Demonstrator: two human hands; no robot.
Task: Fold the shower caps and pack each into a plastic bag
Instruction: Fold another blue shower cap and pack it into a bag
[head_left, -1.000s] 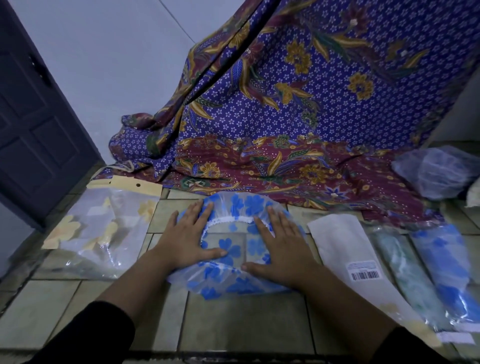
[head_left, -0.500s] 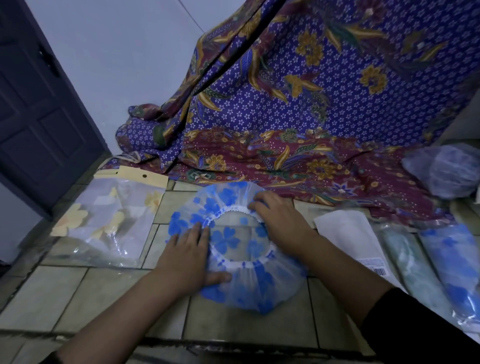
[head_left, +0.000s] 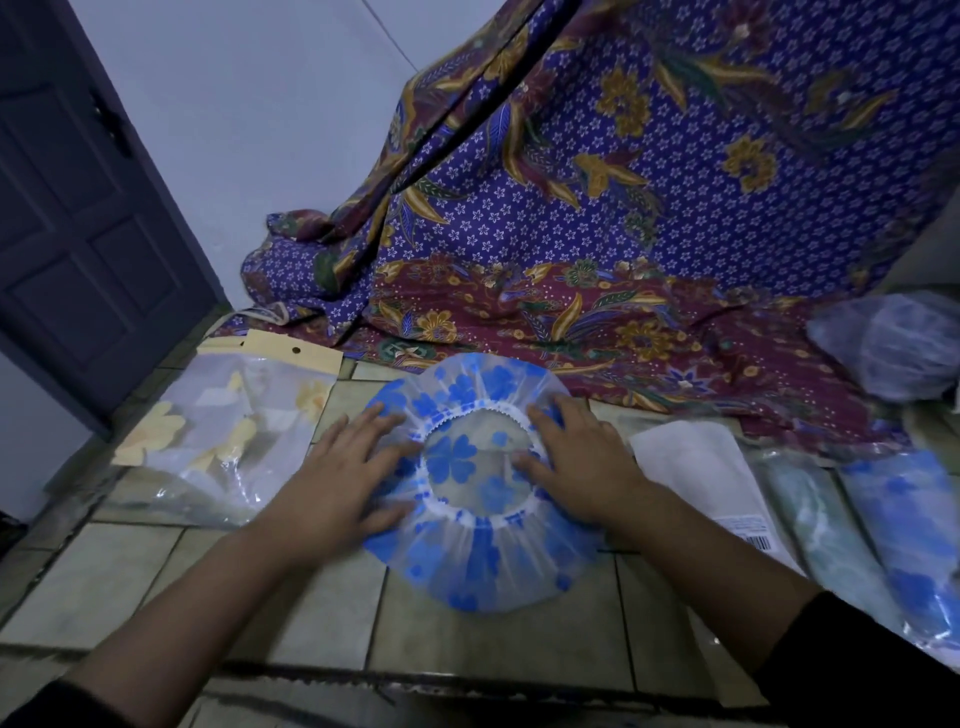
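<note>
The left hand, fingers straight, presses the left edge of the blue-flowered shower cap, which a second ago lay squashed and now sits smoothed into a disc on the tiled floor, likely ready for its first fold. The right hand, back from the far edge, presses flat on the right side. The cap's elastic ring faces up; nearly round, the cap runs slightly longer near to far.

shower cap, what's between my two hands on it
In the head view, between the left hand and right hand lies the round opening of the shower cap, ringed by its white elastic, with blue flowers showing inside.
</note>
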